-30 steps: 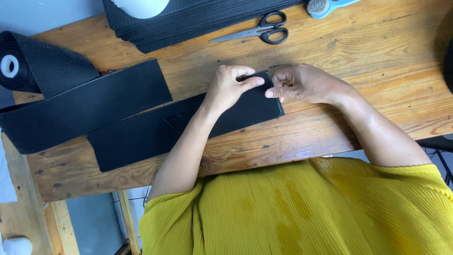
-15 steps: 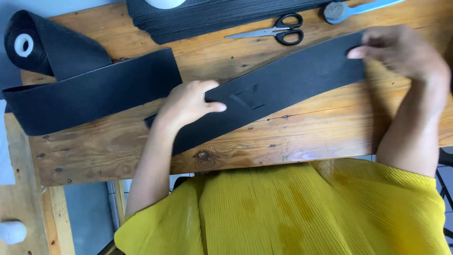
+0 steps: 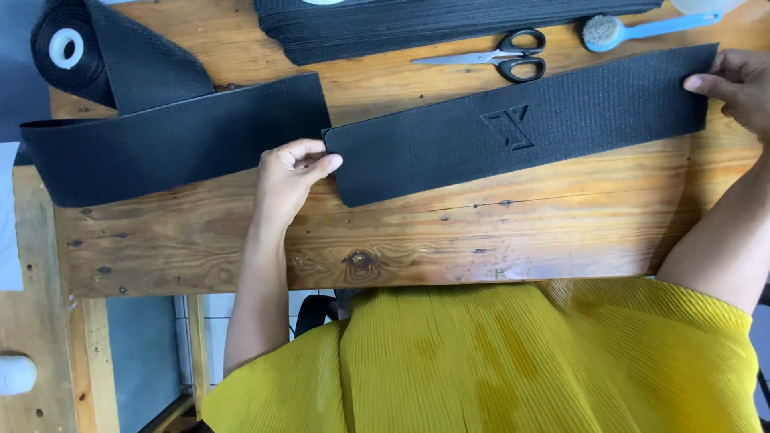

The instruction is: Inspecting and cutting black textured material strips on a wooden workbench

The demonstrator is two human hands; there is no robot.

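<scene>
Black strap piece [image 3: 521,132] lies flat across the wooden table [image 3: 417,240], and I see my left hand [image 3: 290,175] pinching its near-left end with curled fingers while my right hand [image 3: 734,87] grips its far-right end.

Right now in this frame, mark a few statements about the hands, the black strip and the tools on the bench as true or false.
1. The black strip lies spread out flat on the wooden bench. True.
2. The left hand holds the scissors. False: it pinches the strip's left end; the scissors lie untouched beyond the strip.
3. The right hand holds the strip's right end. True.
4. The blue-handled brush lies on top of the strip. False: it lies beyond it, beside the scissors.
5. A roll of black webbing sits at the bench's far left. True.
</scene>
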